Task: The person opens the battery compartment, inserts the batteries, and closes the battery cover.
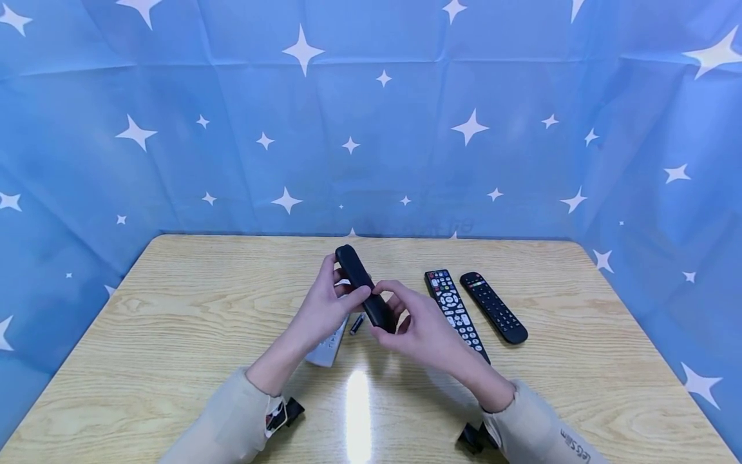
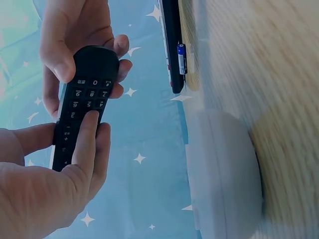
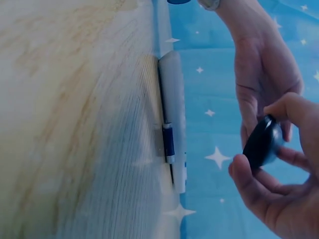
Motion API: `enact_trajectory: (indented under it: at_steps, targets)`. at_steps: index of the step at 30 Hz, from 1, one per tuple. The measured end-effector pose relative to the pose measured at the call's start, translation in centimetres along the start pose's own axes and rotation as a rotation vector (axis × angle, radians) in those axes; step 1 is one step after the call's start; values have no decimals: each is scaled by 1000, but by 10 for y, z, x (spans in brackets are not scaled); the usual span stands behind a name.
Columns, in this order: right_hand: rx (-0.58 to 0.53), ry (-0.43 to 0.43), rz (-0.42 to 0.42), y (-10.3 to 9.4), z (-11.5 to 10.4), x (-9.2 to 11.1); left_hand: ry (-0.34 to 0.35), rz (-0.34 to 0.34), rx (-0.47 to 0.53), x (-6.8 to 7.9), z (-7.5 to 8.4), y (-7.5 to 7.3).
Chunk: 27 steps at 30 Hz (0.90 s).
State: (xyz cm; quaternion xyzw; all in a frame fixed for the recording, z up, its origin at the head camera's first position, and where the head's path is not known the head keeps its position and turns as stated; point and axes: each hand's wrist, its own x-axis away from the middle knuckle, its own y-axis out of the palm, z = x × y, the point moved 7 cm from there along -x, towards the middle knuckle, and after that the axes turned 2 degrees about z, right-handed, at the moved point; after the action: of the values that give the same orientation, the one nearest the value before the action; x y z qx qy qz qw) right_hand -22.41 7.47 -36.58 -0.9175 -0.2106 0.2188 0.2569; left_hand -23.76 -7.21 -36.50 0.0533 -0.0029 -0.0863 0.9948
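Note:
A black remote control (image 1: 364,283) is held above the table by both hands, its back facing up in the head view. My left hand (image 1: 326,303) grips its far part, thumb across the back and fingers beneath. My right hand (image 1: 420,325) pinches the near end between thumb and fingers. Rows of number keys show on the underside in the left wrist view, where a left fingertip touches the keypad (image 2: 91,92). Below, on the table, lie a small battery (image 1: 357,323) and a white remote (image 1: 326,348), partly hidden by the left hand.
To the right lie a black remote with white keys (image 1: 449,299), partly covered by my right forearm, and a slimmer black remote (image 1: 494,308). The wooden table (image 1: 191,303) ends at a blue curtain with white stars (image 1: 371,129).

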Motion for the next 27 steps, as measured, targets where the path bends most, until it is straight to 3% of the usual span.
enact_trajectory:
  at_steps: [7,27]
  targets:
    - [15,-6,-2,0,-1,1,11,-22,-79,1,0,5]
    - [123,-36,31,-1,-4,2,42,-54,-89,1,1,9]
